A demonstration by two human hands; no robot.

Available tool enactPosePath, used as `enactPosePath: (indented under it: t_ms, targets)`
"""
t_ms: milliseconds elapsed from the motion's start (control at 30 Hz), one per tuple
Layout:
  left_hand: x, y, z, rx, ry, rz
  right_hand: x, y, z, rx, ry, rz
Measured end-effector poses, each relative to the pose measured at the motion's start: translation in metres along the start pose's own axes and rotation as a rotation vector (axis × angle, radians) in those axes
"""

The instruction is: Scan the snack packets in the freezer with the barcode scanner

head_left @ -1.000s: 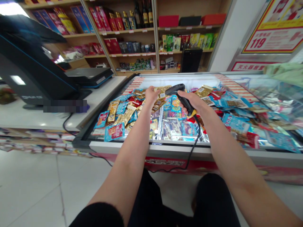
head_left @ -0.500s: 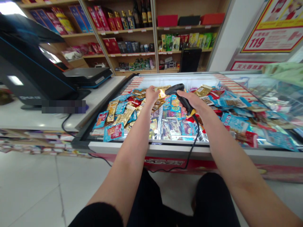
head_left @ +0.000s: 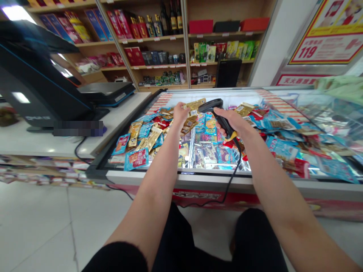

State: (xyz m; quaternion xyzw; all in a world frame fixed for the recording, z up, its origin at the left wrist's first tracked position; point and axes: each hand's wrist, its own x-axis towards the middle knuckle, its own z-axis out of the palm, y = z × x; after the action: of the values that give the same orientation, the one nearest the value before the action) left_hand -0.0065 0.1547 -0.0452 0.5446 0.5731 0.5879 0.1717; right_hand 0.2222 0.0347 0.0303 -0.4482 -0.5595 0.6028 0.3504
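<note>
My left hand point(head_left: 180, 113) is closed on the edge of a gold snack packet point(head_left: 198, 103), held above the glass-topped freezer. A pale barcode label shows on the packet. My right hand point(head_left: 231, 120) wraps round the grip of a black barcode scanner point(head_left: 211, 105), whose head points left at the packet and nearly meets it. From the scanner's base a black cable point(head_left: 235, 172) hangs over the freezer's front edge. Beneath and left of my hands lie gold packets point(head_left: 153, 136) and blue-and-red packets point(head_left: 136, 158). More blue packets point(head_left: 282, 146) are piled on the right.
The freezer point(head_left: 159, 177) spans the front, with packaged goods visible through its glass. At the left a counter point(head_left: 119, 117) carries a black checkout machine point(head_left: 42, 87) with a flat scale plate point(head_left: 104, 90). Stocked shelves point(head_left: 155, 37) stand behind. Green cloth point(head_left: 340, 88) lies at the far right.
The bright scanner light on the gold packet has gone out, and its label shows now. Both hands stay almost where they were, still holding the packet and the scanner.
</note>
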Motion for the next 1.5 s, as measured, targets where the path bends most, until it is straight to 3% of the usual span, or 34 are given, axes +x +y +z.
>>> enactPosePath:
  t_ms: [167, 567, 733, 967, 1133, 1267, 1367, 1500]
  targets:
    - [-0.002, 0.007, 0.000, -0.055, -0.018, -0.078, -0.001, -0.001, -0.001, -0.021, -0.006, 0.008]
    - [-0.008, 0.016, -0.001, -0.050, -0.023, -0.088, -0.001, -0.001, 0.000, -0.016, 0.004, 0.035]
    - [-0.014, 0.020, 0.003, -0.005, -0.030, -0.096, 0.004, 0.003, -0.001, 0.058, 0.081, -0.030]
    - [-0.031, 0.029, 0.038, -0.139, -0.072, -0.236, 0.006, 0.002, -0.029, 0.159, 0.222, -0.065]
    - [-0.043, 0.049, 0.072, -0.364, -0.199, -0.324, 0.001, 0.006, -0.056, 0.208, 0.319, -0.136]
    - [-0.059, 0.058, 0.084, -0.122, -0.254, -0.211, 0.000, 0.011, -0.066, 0.246, 0.350, -0.162]
    - [-0.070, 0.059, 0.081, 0.132, -0.336, -0.051, -0.002, 0.011, -0.064, 0.225, 0.359, -0.149]
    - [-0.076, 0.059, 0.074, 0.296, -0.487, 0.058, -0.005, 0.009, -0.056, 0.216, 0.328, -0.135]
